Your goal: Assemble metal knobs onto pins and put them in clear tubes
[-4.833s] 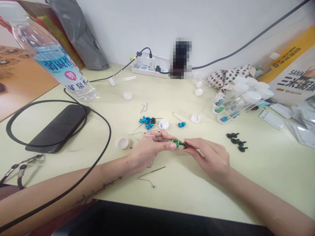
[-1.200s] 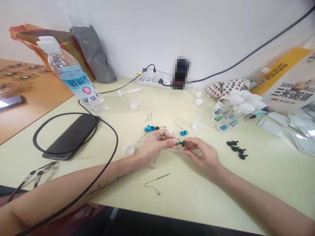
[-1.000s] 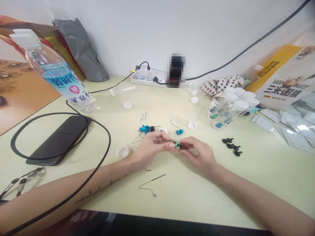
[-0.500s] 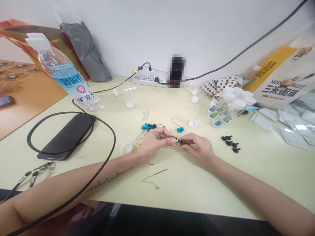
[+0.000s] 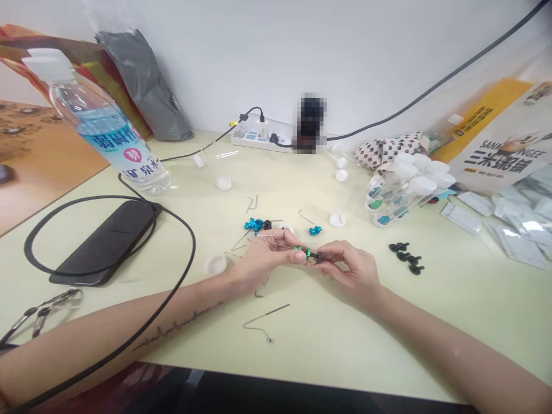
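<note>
My left hand (image 5: 269, 256) pinches a small green metal fitting (image 5: 307, 253) between thumb and fingers, and a thin wire runs back from it over the fingers. Fingertips of my right hand (image 5: 351, 267) are closed on a black knob-headed screw (image 5: 317, 257) that meets the green fitting end to end. Whether the two are joined, I cannot tell. Just beyond the left hand lie several blue metal fittings (image 5: 253, 224) and a black piece (image 5: 267, 225). Another blue fitting (image 5: 315, 230) rests beyond both hands. Several similar black screws (image 5: 405, 256) lie right of my right hand.
A bent metal rod (image 5: 259, 326) and several hex keys lie near the hands. White caps (image 5: 215, 264) are scattered about. Capped clear tubes (image 5: 405, 184) stand at right. A phone (image 5: 107, 241), looped black cable (image 5: 190, 221) and water bottle (image 5: 116, 138) occupy the left.
The view has shifted slightly. Both hands keep their grip; a little more of the green fitting and the black screw now shows between them.
</note>
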Demonstrator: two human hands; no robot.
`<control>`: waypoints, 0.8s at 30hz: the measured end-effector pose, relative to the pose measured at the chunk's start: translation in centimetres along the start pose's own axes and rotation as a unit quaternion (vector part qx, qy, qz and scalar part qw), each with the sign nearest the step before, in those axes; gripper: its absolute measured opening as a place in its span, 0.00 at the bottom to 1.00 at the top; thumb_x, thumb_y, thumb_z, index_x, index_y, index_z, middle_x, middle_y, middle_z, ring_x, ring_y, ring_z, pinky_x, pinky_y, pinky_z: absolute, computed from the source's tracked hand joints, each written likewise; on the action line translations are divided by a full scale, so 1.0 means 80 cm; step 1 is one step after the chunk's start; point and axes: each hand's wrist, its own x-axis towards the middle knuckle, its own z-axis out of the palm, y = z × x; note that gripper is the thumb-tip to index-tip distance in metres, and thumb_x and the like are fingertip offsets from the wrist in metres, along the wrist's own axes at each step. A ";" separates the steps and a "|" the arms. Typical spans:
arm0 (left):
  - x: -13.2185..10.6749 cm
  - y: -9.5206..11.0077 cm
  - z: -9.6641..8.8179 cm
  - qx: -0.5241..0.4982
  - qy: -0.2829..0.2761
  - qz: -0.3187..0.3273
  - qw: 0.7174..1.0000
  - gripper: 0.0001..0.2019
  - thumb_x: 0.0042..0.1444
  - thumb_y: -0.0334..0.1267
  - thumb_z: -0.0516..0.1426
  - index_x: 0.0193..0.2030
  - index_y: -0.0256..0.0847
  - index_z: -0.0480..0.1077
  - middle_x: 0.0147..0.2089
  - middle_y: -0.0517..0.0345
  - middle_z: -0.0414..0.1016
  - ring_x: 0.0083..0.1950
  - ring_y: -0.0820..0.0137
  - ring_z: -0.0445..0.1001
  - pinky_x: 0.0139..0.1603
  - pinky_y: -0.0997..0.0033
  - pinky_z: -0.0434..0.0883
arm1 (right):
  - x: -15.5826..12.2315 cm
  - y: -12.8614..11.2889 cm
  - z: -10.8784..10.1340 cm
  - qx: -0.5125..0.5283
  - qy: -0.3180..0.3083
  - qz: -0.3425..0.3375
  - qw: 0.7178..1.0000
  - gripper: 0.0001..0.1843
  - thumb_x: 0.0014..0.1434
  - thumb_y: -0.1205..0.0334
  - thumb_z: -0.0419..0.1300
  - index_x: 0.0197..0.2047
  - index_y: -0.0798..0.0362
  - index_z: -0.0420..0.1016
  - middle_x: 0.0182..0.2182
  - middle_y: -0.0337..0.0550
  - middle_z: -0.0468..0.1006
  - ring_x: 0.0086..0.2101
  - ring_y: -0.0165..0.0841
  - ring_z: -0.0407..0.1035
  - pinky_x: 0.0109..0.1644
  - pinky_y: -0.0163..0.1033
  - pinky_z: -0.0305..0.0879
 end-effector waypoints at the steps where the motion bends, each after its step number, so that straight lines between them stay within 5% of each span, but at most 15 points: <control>1: 0.000 0.000 0.000 -0.001 0.001 -0.004 1.000 0.08 0.45 0.33 0.65 0.31 0.35 0.71 0.32 0.55 0.77 0.35 0.69 0.77 0.44 0.63 0.73 | 0.000 0.000 0.000 0.001 -0.001 -0.002 1.000 0.08 0.60 0.63 0.58 0.44 0.47 0.68 0.30 0.38 0.78 0.25 0.28 0.74 0.27 0.31 0.73; 24: -0.018 0.005 0.002 0.002 -0.028 -0.074 0.997 0.09 0.43 0.27 0.66 0.33 0.35 0.74 0.32 0.56 0.80 0.35 0.71 0.78 0.38 0.73 0.75 | -0.007 -0.019 -0.003 -0.059 0.037 -0.138 0.988 0.12 0.58 0.70 0.59 0.46 0.52 0.71 0.29 0.42 0.79 0.30 0.30 0.76 0.32 0.32 0.75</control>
